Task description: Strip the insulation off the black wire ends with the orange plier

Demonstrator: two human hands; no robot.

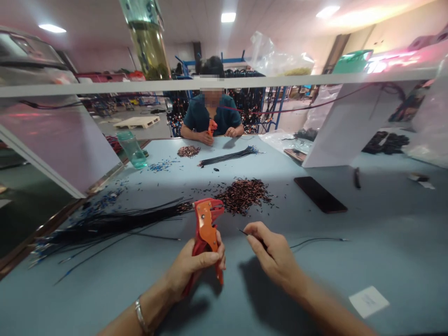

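My left hand (pixel 199 259) is wrapped round the handles of a red and orange wire stripper (pixel 206 221), its jaws upward and pointing right. Between the thumb and fingers of my right hand (pixel 271 247) is a thin black wire (pixel 318 241). One short end pokes out to the left, apart from the jaws; the long end trails right over the table to a pale tip. Behind the tool lies a heap of small dark and copper-coloured pieces (pixel 245 195). A thick bundle of black wires (pixel 115 225) with bluish ends spreads out to the left.
Across the blue table (pixel 210 312), a person (pixel 212 112) holds a similar orange tool near another wire bundle (pixel 229 156). A phone (pixel 320 194) and a paper slip (pixel 369 301) lie right. A green bottle (pixel 132 149) stands back left. A white shelf (pixel 245 82) crosses overhead.
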